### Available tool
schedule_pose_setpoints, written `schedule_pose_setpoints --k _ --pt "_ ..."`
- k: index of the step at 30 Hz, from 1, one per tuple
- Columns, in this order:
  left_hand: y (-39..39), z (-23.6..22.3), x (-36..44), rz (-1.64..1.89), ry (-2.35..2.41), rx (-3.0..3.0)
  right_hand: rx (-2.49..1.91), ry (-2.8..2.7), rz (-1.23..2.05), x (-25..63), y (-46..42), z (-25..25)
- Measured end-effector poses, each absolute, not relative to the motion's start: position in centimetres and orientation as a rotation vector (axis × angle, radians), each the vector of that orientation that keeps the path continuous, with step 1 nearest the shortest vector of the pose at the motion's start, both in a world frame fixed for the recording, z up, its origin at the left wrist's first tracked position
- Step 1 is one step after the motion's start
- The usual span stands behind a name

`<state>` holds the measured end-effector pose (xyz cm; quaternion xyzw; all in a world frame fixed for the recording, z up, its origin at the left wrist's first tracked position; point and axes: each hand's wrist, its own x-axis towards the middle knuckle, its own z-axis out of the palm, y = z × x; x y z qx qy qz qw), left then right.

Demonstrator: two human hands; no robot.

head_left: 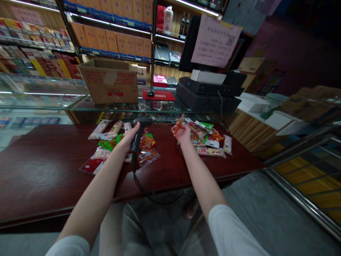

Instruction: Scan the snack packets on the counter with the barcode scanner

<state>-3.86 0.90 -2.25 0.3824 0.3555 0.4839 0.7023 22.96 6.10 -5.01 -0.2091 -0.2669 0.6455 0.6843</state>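
Note:
My left hand [131, 138] is wrapped round the grip of a black barcode scanner [137, 138], its head over the table and its cable running down off the front edge. Around and under that hand lie several snack packets, among them a red and green packet [147, 141] and white wrapped bars [99, 129]. Between the fingers of my right hand [182, 132] is a small orange-red snack packet [179, 126], held tilted above the table. Just right of it spreads a second pile of packets [205, 133], with a long wrapped bar [211, 152] at its near side.
The dark red wooden table [48, 163] meets a glass counter behind it. On that counter stand an open cardboard box [112, 85], a red flat item [160, 95] and a black cash register [207, 96] with a paper notice [214, 42] above. A metal railing [301, 192] runs at the right.

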Motion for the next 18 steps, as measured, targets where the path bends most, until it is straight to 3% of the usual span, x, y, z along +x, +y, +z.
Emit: schedule_pose_setpoints --k 4,18 --pt "0.0 -1.7 -3.0 0.950 0.636 0.835 -0.269 -0.581 1.520 23.0 5.4 -5.3" --pt "-3.0 -0.9 0.6 0.674 0.628 0.914 -0.224 -0.599 1.566 21.8 4.8 -5.9"
